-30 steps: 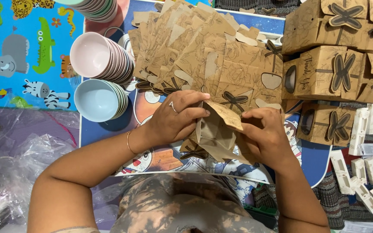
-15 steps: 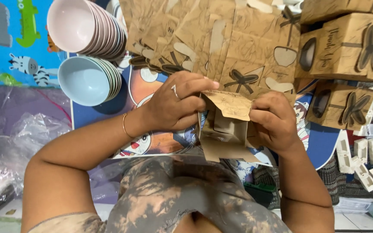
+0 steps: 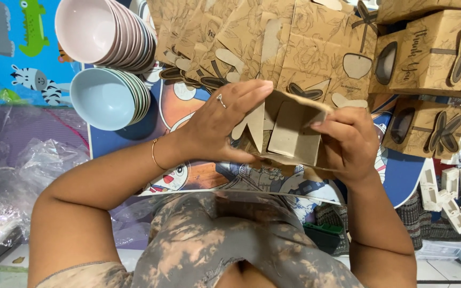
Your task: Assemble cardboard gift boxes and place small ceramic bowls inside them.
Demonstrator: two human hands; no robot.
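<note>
Both hands clasp a half-folded kraft cardboard box (image 3: 292, 130): left hand (image 3: 222, 125) flat against its side, right hand (image 3: 348, 141) curled round the other edge. Its open inside faces the person, its long axis roughly upright. Behind it lies a heap of flat box blanks (image 3: 252, 37); left of the box, stacked pink bowls (image 3: 94, 32) and blue bowls (image 3: 108, 98) sit nested, holding nothing.

You're holding a brown kraft cardboard box (image 3: 289, 130), half folded, its open side turned toward you so the plain inner panels show. A flap juts up along its top edge. It sits tilted in the air above the cartoon-printed mat, pinched between both your hands, just below the fanned stack of flat box blanks.
</note>
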